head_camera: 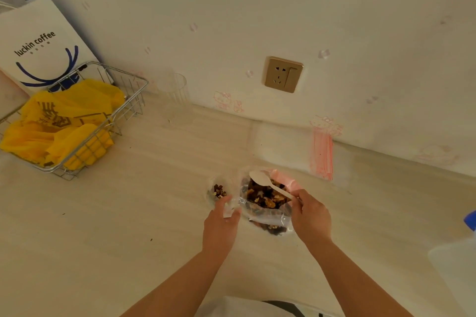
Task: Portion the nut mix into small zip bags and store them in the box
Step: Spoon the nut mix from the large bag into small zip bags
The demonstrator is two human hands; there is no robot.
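Left hand (pixel 222 216) pinched the small clear zip bag (pixel 219 194) just left of center, right hand (pixel 310 213) gripped the white plastic spoon (pixel 268 184) over the big clear bag of nut mix (pixel 265 201). That floppy little opening looked likely to sag, so nuts could've spilled on the pale desk (pixel 128 226).

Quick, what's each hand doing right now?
Left hand: pinching the small zip bag open.
Right hand: holding the white plastic spoon over the nut mix bag.

Yellow bags (pixel 64 121) in silver wire basket (pixel 134 85); white spoon (pixel 268 183).
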